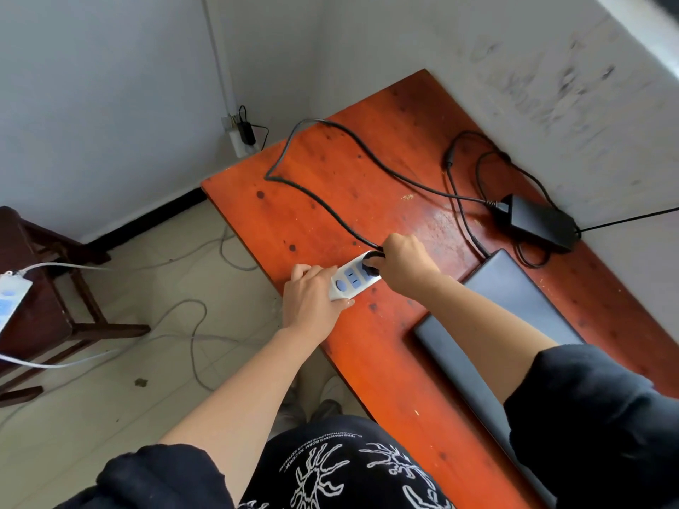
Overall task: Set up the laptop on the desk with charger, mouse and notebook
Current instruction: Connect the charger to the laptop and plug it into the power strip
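A closed dark grey laptop [488, 321] lies on the red-brown wooden desk [367, 185]. The black charger brick [538, 222] rests near the wall, and its black cable [312, 194] loops across the desk. My left hand [312, 295] grips a white power strip [352, 279] at the desk's left edge. My right hand [404, 264] holds the black plug [371, 264] at the strip's far socket. No mouse or notebook shows in view.
A dark wooden chair [47, 288] with another white power strip [11, 301] on it stands at left. Thin cables [194, 325] trail over the tiled floor. A wall socket [240, 135] with a black plug sits in the corner. White walls bound the desk's far sides.
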A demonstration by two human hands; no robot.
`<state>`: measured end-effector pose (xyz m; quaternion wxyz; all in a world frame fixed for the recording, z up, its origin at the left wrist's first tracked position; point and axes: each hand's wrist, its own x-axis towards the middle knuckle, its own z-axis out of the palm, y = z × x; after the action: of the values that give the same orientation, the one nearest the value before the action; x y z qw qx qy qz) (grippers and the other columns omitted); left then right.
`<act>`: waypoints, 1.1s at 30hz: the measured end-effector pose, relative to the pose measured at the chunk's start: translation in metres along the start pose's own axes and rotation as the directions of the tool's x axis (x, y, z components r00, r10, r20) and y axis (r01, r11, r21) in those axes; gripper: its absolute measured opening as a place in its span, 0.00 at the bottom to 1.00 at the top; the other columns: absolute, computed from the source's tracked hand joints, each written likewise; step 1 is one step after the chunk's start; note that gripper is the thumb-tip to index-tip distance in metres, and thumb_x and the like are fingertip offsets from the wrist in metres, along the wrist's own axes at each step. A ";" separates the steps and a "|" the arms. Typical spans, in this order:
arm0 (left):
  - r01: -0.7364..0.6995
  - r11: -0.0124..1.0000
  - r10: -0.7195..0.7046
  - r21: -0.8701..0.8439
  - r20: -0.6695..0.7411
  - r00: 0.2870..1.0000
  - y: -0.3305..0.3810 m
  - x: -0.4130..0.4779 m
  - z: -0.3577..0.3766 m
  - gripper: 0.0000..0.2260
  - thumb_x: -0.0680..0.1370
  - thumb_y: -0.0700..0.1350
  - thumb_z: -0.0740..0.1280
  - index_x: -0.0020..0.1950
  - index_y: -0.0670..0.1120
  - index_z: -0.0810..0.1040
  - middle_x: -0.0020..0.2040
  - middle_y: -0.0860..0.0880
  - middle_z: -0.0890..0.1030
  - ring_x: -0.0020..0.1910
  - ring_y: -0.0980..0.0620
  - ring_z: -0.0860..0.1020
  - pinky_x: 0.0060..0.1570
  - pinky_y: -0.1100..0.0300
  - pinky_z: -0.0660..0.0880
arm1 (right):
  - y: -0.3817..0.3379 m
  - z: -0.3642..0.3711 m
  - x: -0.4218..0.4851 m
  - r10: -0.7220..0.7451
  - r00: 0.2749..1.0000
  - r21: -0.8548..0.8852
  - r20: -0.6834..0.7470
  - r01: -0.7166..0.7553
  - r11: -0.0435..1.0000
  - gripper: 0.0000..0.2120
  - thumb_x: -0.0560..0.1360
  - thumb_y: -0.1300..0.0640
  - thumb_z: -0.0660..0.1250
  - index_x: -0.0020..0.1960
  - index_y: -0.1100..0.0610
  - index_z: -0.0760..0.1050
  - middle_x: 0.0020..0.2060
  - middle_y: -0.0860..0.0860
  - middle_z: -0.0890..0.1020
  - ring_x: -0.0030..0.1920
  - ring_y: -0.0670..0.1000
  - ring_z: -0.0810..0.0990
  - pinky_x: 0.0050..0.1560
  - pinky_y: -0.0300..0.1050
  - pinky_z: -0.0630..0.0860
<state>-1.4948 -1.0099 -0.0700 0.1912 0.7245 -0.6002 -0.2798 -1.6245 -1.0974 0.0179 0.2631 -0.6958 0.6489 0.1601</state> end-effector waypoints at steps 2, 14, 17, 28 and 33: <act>-0.001 1.000 0.001 0.028 0.008 1.000 -0.002 -0.001 0.001 0.24 0.67 0.57 0.75 0.60 0.49 0.79 0.52 0.53 0.81 0.58 0.51 0.68 0.50 0.57 0.72 | -0.006 0.006 -0.006 -0.032 0.999 -0.084 0.009 0.032 0.996 0.16 0.80 0.58 0.63 0.36 0.62 0.67 0.29 0.52 0.68 0.34 0.55 0.72 0.30 0.47 0.67; 0.000 1.000 0.000 -0.010 0.004 1.000 -0.005 -0.001 0.003 0.23 0.68 0.56 0.75 0.59 0.49 0.79 0.52 0.53 0.81 0.57 0.52 0.68 0.50 0.57 0.72 | -0.011 0.002 -0.002 -0.056 0.998 -0.077 0.006 0.056 0.995 0.15 0.80 0.55 0.62 0.39 0.63 0.68 0.32 0.53 0.69 0.37 0.56 0.72 0.32 0.47 0.68; -0.001 0.999 0.001 -0.051 -0.002 1.000 -0.002 -0.001 0.002 0.25 0.68 0.54 0.75 0.63 0.48 0.78 0.54 0.52 0.81 0.59 0.51 0.68 0.52 0.57 0.71 | 0.002 -0.003 0.005 -0.025 1.000 0.013 -0.016 0.025 1.000 0.17 0.78 0.53 0.65 0.36 0.62 0.67 0.34 0.55 0.72 0.33 0.53 0.69 0.27 0.44 0.65; 0.009 0.997 -0.013 -0.075 -0.045 0.999 0.000 0.000 0.005 0.26 0.68 0.53 0.76 0.64 0.47 0.77 0.53 0.51 0.81 0.59 0.49 0.70 0.52 0.55 0.69 | -0.012 0.017 0.005 -0.080 0.996 -0.146 -0.043 0.073 0.987 0.10 0.78 0.61 0.62 0.39 0.62 0.69 0.35 0.56 0.73 0.39 0.59 0.76 0.35 0.47 0.70; -0.005 0.997 0.001 -0.083 -0.046 0.999 0.000 -0.003 0.003 0.28 0.69 0.53 0.75 0.66 0.46 0.76 0.56 0.50 0.80 0.60 0.49 0.69 0.53 0.55 0.68 | -0.001 0.011 0.015 -0.082 0.997 -0.054 -0.007 0.081 0.995 0.20 0.77 0.57 0.66 0.31 0.60 0.63 0.28 0.52 0.68 0.29 0.53 0.66 0.26 0.44 0.62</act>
<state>-1.4968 -1.0069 -0.0722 0.2351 0.7213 -0.5845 -0.2877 -1.6201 -1.1033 0.0006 0.2475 -0.7292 0.6167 0.1634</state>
